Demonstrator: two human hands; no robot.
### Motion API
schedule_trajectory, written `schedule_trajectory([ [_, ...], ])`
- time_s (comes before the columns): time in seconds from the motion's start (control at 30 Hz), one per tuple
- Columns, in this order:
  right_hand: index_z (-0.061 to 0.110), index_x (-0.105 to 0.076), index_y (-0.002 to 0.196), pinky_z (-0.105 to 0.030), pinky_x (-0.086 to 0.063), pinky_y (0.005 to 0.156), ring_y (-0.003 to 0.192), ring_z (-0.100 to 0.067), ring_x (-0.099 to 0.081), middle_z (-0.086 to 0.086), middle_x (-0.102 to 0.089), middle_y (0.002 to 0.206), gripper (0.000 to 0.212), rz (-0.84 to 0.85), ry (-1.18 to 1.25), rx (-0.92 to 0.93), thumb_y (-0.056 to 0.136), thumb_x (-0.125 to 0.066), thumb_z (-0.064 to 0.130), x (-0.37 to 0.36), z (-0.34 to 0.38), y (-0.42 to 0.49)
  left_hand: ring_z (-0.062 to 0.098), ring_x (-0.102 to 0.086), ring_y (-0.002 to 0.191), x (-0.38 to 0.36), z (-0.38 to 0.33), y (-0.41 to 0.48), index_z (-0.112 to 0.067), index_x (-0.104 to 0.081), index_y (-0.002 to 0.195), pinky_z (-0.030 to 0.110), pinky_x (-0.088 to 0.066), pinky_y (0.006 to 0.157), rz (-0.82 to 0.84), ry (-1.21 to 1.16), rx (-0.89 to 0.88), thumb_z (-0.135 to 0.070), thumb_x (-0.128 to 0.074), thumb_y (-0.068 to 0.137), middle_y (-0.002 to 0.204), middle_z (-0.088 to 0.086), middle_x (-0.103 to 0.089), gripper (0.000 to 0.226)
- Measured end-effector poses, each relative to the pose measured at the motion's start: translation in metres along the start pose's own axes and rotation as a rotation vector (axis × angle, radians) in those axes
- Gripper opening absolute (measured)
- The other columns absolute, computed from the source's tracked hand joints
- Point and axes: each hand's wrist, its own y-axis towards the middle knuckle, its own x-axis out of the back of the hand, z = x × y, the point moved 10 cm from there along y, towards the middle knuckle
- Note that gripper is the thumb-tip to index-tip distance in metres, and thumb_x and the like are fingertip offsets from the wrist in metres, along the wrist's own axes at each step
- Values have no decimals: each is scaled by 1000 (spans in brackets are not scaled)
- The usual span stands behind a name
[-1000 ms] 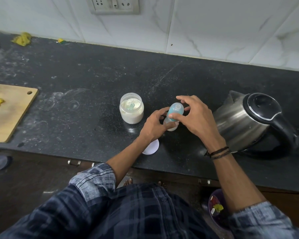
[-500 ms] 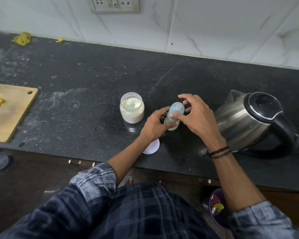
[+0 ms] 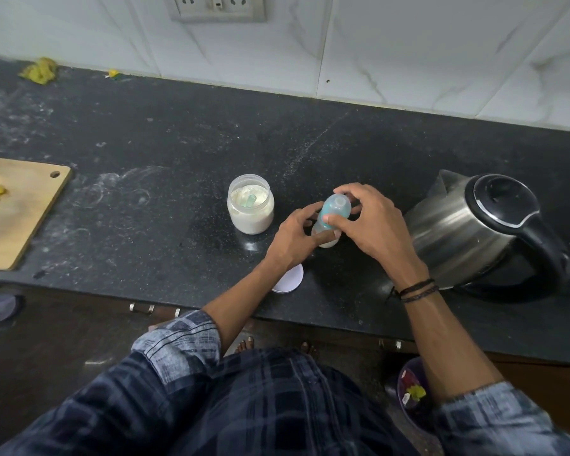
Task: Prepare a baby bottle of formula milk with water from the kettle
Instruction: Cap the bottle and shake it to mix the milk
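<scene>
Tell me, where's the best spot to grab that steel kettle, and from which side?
Take the kettle by its black handle, coming from the right, fingers curled through the loop. It arches from lid to base, opposite the spout, so tipping would likely pour leftward toward the baby bottle. The rounded steel body offers no hold and may be hot.

— What's at the far side?
— White marbled wall tiles [image 3: 408, 44], with a socket plate [image 3: 216, 6] set in them.
— Below that?
— A black stone counter [image 3: 178, 133], smeared pale at the left. Nearer, a dim brown floor [image 3: 46, 350], possibly tiled.
</scene>
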Motion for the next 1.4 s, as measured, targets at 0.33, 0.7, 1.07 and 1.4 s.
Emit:
schedule_trajectory([
  [0.33,27,-65,126,-38,-58,85,95,-11,-68,6,-67,116,48,13,15,-28,84,-85,40,3,2,3,16,-60,124,1,-1,0,-28,-56,146,43,-49,112,0,4,0,-30,-80,92,136,-1,-64,60],
  [0.7,29,-63,124,-38,-59,84,92,-8,-67,8,-67,115,53,7,-20,-41,79,-89,36,4,-2,2,15,-59,124,1,-1,-1,-28,-55,148,42,-49,111,1,16,-6,-30,-81,92,136,-1,-63,62],
  [1.07,24,-57,131,-46,-57,98,116,-16,-61,3,-64,129,64,24,29,-43,77,-91,23,-9,-2,-2,15,-58,127,0,-2,0,-29,-54,149,45,-47,113,-4,32,-38,-31,-80,91,139,-3,-63,63],
  [1.4,19,-55,138,-47,-54,102,122,-21,-60,-4,-62,133,67,23,20,-73,80,-88,21,-15,0,-3,13,-57,126,0,-1,1,-32,-54,149,45,-47,112,-12,44,-56,-35,-77,92,136,-4,-64,61],
])
